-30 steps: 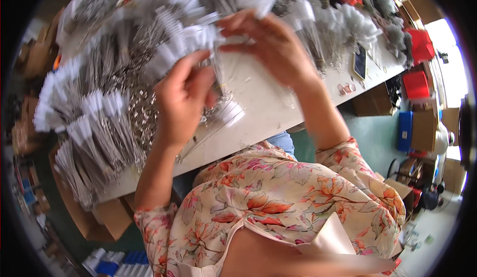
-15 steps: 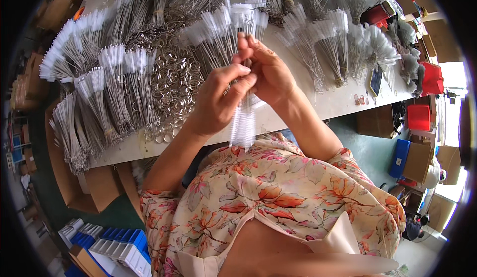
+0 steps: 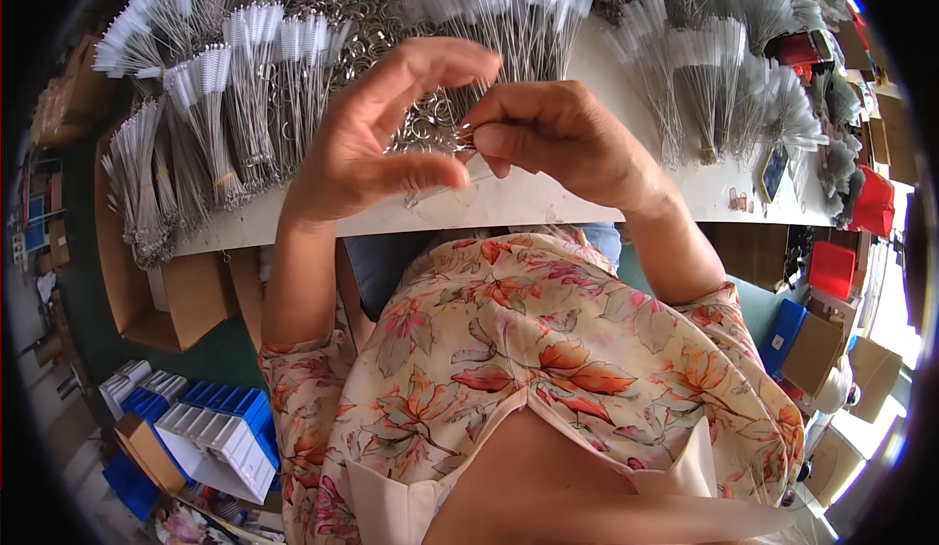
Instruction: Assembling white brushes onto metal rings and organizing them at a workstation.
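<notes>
My left hand [image 3: 377,139] is raised over the table's near edge, its thumb and fingers apart in a wide curve with nothing between them. Facing it, my right hand [image 3: 567,139] pinches thumb against fingers on a small shiny metal ring [image 3: 465,137], mostly covered by the fingertips. Behind my hands lies a heap of loose metal rings [image 3: 423,126], partly hidden by them. Just beyond, a fan of wire-handled brushes [image 3: 509,2] with white bristles rests on the white table [image 3: 577,214]. A pale, see-through shape [image 3: 440,193] lies below my left thumb, too indistinct to name.
Bundles of brushes [image 3: 254,75] crowd the table's left, with more bundles [image 3: 719,66] at right. A phone [image 3: 774,173] and small clear pieces [image 3: 740,201] lie near the right edge. Cardboard boxes [image 3: 181,300] and blue-and-white bins [image 3: 220,432] stand on the floor at left.
Both hands were close together around a brush with its bristles hanging down; that brush is out of them now. My left hand has opened and moved away. The whole view has shifted somewhat.
</notes>
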